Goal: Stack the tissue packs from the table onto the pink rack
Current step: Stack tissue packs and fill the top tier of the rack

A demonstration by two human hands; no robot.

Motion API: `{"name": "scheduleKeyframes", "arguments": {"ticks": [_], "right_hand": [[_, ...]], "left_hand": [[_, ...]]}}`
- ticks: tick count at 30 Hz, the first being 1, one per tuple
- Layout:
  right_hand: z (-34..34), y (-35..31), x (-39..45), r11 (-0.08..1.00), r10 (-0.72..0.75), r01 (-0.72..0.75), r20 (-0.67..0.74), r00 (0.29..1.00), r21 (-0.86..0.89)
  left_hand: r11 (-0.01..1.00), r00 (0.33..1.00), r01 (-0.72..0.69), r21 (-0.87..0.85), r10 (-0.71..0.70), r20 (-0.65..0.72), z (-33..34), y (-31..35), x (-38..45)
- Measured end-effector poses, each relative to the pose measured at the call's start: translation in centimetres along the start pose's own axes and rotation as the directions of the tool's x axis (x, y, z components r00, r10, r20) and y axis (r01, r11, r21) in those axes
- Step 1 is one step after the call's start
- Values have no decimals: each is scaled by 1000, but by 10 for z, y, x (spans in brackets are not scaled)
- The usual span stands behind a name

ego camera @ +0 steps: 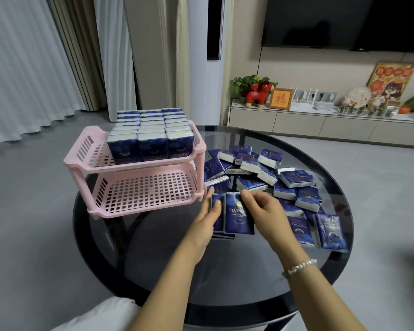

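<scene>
**Already one shelf full, two packs in hand**

Already the top shelf of the pink rack [81,151] is filled with upright tissue packs [151,132] in three neat rows, the front ones reading "TWINKLE" upside down under a crescent mark. The lower shelf [144,192] shows only its bare grid. The rack stands on the left of the round dark glass tabletop [225,271].

Just in front of the rack's right corner, both hands meet over two navy packs lying side by side. The left hand [207,218] has its thumb and fingers curled round the narrower left pack [217,216]. The right hand [263,211], a pearl bracelet [300,267] on its wrist, pinches the top edge of the right pack [237,216], whose face reads "TWINKLE".

Behind and to the right, a loose heap of packs [273,173] sprawls across the tabletop; two at the near right edge show "TWINKLE" upside down.
</scene>
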State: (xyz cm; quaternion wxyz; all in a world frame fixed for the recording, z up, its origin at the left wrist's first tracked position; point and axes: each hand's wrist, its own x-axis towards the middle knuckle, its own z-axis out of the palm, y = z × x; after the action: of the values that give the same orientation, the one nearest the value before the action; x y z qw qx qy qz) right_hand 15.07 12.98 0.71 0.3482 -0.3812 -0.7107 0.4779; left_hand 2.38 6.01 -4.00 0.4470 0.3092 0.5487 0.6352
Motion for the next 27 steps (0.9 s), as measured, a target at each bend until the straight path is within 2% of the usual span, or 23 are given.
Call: {"name": "scheduleKeyframes", "arguments": {"ticks": [5,9,11,13,16,18,20,24,27], "right_hand": [[16,-1,-1,1000,-22,19,-128,992,-24],[23,-6,-1,998,-50,46,-131,990,-33],[25,-7,-1,999,-38,38,-102,994,-9],[25,-7,-1,998,3,-2,-22,1000,57],[22,-7,-2,974,87,-127,207,974,188],[19,-6,-1,929,128,-250,396,909,274],[18,-4,0,906,95,-295,531,842,305],[16,3,2,904,-12,-248,601,799,349],[14,6,3,956,-37,-156,631,775,248]], "left_hand": [[998,998,-25,-50,27,49,-1,4,-4],[999,995,-43,3,43,92,-5,10,-13],[998,996,-59,22,57,70,-7,11,-14],[997,997,-74,-5,74,32,-9,13,-16],[997,997,-73,-29,74,18,-15,17,-21],[996,997,-74,-45,75,16,-20,21,-25],[997,997,-76,-24,76,26,-25,23,-30],[991,991,-57,124,41,124,-41,25,-41],[916,986,-5,401,-63,157,-52,29,-52]]}}
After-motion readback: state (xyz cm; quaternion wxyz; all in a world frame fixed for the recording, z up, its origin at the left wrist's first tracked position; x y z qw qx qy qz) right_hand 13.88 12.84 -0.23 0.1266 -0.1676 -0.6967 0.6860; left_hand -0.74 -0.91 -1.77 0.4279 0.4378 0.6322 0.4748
